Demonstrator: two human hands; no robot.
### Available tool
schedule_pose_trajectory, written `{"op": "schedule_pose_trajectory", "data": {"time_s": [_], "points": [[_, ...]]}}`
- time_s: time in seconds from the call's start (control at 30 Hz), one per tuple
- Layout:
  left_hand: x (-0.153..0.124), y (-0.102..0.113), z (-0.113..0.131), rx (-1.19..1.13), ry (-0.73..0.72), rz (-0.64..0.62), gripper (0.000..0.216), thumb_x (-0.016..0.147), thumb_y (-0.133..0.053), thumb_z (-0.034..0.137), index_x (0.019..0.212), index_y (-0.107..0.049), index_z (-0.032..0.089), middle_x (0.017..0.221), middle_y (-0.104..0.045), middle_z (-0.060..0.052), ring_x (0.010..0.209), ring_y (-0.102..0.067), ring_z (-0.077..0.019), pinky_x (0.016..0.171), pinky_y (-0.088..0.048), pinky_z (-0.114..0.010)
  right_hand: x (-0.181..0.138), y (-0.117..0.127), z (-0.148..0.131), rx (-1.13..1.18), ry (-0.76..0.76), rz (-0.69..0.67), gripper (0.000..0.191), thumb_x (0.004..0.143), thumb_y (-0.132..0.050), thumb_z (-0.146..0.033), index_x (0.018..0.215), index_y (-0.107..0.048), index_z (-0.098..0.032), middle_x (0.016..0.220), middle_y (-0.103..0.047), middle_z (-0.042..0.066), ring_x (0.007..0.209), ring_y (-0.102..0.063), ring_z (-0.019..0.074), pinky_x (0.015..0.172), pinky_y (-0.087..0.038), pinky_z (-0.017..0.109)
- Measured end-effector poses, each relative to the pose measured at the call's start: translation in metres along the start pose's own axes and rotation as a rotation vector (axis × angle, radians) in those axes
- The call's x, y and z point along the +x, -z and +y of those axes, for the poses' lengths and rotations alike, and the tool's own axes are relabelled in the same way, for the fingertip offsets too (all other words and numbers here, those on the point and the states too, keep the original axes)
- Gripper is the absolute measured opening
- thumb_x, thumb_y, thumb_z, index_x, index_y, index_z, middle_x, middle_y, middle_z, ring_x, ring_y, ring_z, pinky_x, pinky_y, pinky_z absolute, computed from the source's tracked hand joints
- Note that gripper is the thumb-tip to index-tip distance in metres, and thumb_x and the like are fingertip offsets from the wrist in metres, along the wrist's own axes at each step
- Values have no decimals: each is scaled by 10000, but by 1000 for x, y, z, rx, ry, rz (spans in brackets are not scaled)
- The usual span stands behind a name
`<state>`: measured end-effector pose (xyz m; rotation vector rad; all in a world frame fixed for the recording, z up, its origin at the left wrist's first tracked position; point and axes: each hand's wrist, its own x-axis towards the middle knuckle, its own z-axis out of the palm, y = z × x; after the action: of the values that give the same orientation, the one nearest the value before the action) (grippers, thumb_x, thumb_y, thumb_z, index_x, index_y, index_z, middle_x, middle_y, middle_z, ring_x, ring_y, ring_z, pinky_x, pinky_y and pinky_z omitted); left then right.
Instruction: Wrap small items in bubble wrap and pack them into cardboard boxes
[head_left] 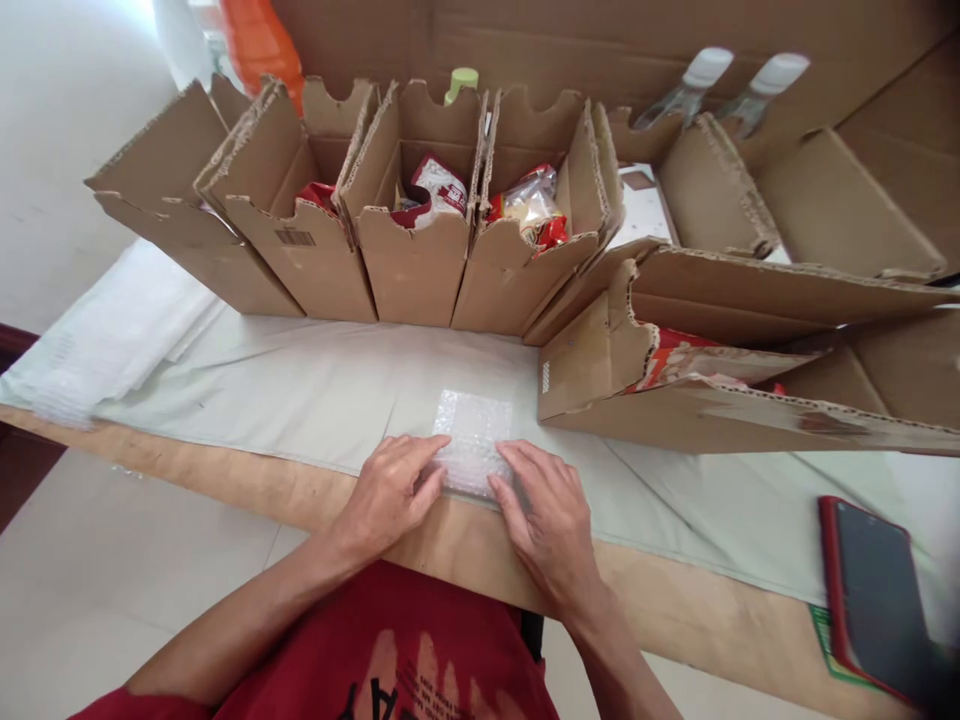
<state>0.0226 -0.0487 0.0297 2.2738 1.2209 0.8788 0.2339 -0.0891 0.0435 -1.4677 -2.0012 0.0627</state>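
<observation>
A small clear bubble-wrap pouch (474, 437) lies flat on the pale cloth near the table's front edge. My left hand (390, 490) rests on its near left corner, fingers stretched flat and pressing down. On the near right corner sits my right hand (546, 520), its fingers likewise flat on the wrap. Neither hand grips anything.
A row of open cardboard boxes (409, 250) holding snack packets stands behind the pouch; more boxes (675, 370) lie tipped at right. A stack of white bags (112, 335) lies at left. A red-cased phone (874, 595) sits at the table's right front. Bottles (690, 85) stand at the back.
</observation>
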Motion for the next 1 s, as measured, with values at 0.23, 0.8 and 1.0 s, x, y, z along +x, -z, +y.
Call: {"op": "schedule_pose_trajectory", "data": {"time_s": [0.23, 0.8, 1.0], "points": [[10, -5, -4, 122, -40, 65, 295, 947, -602, 192, 1235, -630, 135, 1182, -666, -168, 1090, -635, -299, 915, -548, -450, -6, -7, 1, -59, 93, -104, 197, 988, -564, -148, 1156, -662, -177, 1139, -742, 103, 1093, -645, 284, 918, -444, 422], [10, 0, -10, 39, 133, 124, 312, 969, -577, 268, 1257, -634, 162, 1117, -678, -126, 1044, -651, -264, 903, -546, -419, 12, -20, 5, -23, 12, -163, 248, 981, -565, -176, 1198, -683, -200, 1161, -746, 106, 1086, -640, 282, 953, -445, 452], [-10, 16, 18, -386, 479, 42, 353, 932, -613, 289, 1271, -634, 192, 1186, -703, -105, 1005, -691, -217, 882, -596, -367, 13, -14, -3, 585, -501, -119, 169, 961, -618, -310, 1080, -704, -226, 978, -748, 38, 892, -683, 208, 807, -530, 331]]}}
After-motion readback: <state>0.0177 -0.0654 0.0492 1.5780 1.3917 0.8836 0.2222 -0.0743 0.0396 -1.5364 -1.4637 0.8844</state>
